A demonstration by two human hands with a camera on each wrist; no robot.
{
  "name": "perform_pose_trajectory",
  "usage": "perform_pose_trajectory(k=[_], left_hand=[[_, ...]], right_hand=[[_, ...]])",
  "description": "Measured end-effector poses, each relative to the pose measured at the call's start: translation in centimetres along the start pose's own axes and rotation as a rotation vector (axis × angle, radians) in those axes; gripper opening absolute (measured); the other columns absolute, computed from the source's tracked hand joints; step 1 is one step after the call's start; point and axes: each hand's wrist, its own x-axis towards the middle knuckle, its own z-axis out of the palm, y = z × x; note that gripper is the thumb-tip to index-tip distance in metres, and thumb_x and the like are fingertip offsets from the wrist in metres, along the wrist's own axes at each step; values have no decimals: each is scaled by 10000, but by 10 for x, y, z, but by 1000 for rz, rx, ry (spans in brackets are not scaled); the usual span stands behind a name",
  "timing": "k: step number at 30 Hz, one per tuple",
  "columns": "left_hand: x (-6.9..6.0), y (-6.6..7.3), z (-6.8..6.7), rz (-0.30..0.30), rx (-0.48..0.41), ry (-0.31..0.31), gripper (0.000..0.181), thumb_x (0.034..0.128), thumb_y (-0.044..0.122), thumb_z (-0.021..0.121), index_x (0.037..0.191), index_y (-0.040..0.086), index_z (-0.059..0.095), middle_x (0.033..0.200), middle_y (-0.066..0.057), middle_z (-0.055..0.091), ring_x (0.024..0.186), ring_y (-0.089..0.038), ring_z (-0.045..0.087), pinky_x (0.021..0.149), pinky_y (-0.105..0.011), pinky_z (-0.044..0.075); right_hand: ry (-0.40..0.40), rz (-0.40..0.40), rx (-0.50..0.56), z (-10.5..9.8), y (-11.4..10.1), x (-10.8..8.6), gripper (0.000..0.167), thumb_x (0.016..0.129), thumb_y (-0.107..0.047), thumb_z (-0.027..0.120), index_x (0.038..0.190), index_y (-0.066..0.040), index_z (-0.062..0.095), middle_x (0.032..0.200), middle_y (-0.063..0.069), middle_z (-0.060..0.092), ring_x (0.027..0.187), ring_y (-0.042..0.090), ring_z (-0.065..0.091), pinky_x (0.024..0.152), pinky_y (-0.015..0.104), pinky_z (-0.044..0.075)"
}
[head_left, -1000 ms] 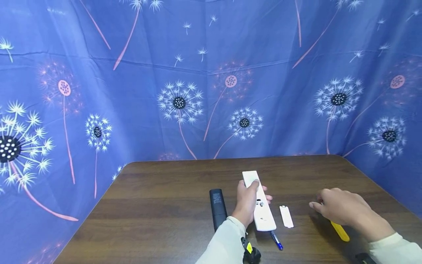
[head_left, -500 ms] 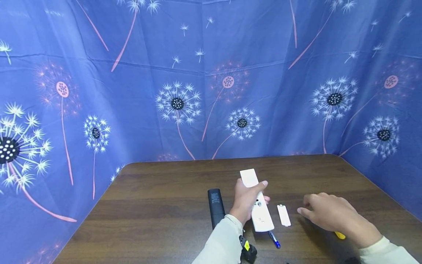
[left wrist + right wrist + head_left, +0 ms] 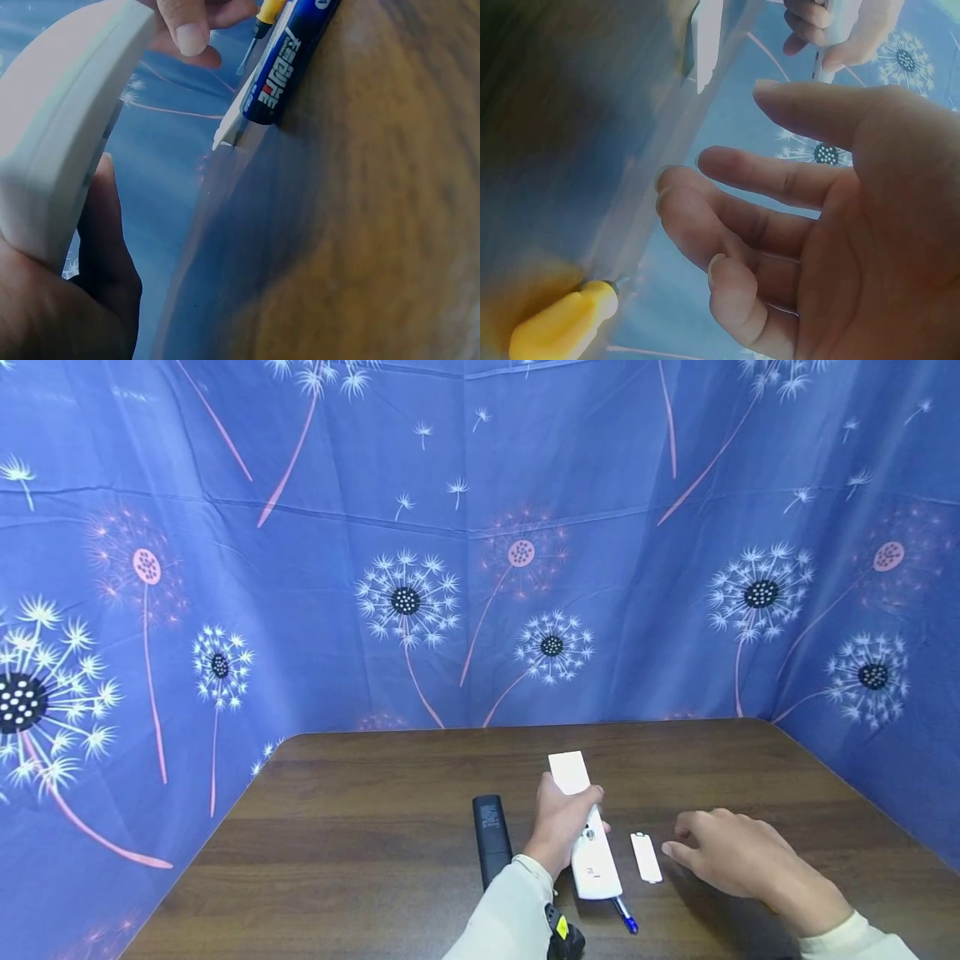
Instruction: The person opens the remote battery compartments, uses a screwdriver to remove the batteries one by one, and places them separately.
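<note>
My left hand point(image 3: 562, 827) grips a long white remote control point(image 3: 596, 864), its thumb across the upward face. Small dark marks show on that face below the thumb; the fingers underneath are mostly hidden. My right hand point(image 3: 738, 856) hovers over the table with loosely bent fingers and nothing in them, as the right wrist view confirms. Just left of it lies a small white battery cover point(image 3: 646, 857). A screwdriver with a yellow handle point(image 3: 562, 322) lies under the right hand, almost wholly hidden in the head view. From beneath the remote's near end pokes a blue cylinder with white lettering point(image 3: 281, 71).
A black remote control point(image 3: 491, 835) lies on the brown wooden table point(image 3: 360, 843), left of my left hand. A blue curtain with dandelion prints point(image 3: 315, 610) hangs behind the table and along both sides. A black wrist camera point(image 3: 566, 939) sits at my left cuff.
My right hand has moved left, from over the yellow screwdriver towards the battery cover. My left thumb has shifted across the white remote, which stays in the hand.
</note>
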Motion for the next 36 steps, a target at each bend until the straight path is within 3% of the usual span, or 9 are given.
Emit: perform_pose_trajectory(k=[11, 16, 20, 24, 28, 36], left_hand=[[-2, -3, 2, 27, 32, 48, 507, 812, 103, 738, 1212, 50, 431, 928, -139, 551, 520, -232, 624, 519, -350, 573], [0, -1, -2, 36, 44, 53, 692, 815, 98, 750, 1377, 70, 347, 953, -145, 547, 587, -251, 642, 511, -360, 574], [6, 6, -4, 91, 94, 58, 938, 812, 87, 764, 1556, 150, 196, 1001, -156, 536, 619, -269, 652, 502, -375, 575], [9, 12, -8, 142, 292, 102, 978, 814, 144, 774, 1589, 194, 179, 1010, -143, 580, 653, -218, 641, 589, -354, 569], [6, 17, -16, 161, 546, 133, 934, 818, 205, 760, 1572, 140, 212, 961, -112, 641, 727, -186, 586, 666, -338, 496], [6, 24, -25, 174, 1020, 105, 889, 807, 342, 722, 1522, 57, 277, 740, -59, 601, 577, -212, 543, 549, -381, 441]], right_hand=[[11, -4, 16, 10, 1, -3, 239, 910, -434, 701, 949, -199, 712, 912, -3, 713, 788, 253, 677, 629, 546, 513], [7, -7, 20, 12, -1, -3, 229, 908, -419, 705, 937, -193, 711, 903, -15, 711, 795, 257, 686, 651, 549, 524], [-14, -9, 37, 10, -3, 0, 253, 925, -398, 694, 989, -154, 719, 933, 5, 719, 789, 237, 684, 647, 544, 528], [-12, -12, 38, 8, -4, 0, 258, 931, -384, 689, 1010, -141, 720, 953, 24, 724, 809, 244, 687, 669, 559, 528], [-5, -15, 39, 10, -4, -4, 236, 926, -384, 693, 983, -157, 717, 935, 5, 720, 787, 221, 676, 658, 543, 527], [2, -7, 40, 11, -5, -5, 236, 922, -390, 697, 979, -163, 717, 933, 7, 716, 772, 210, 665, 636, 521, 521]])
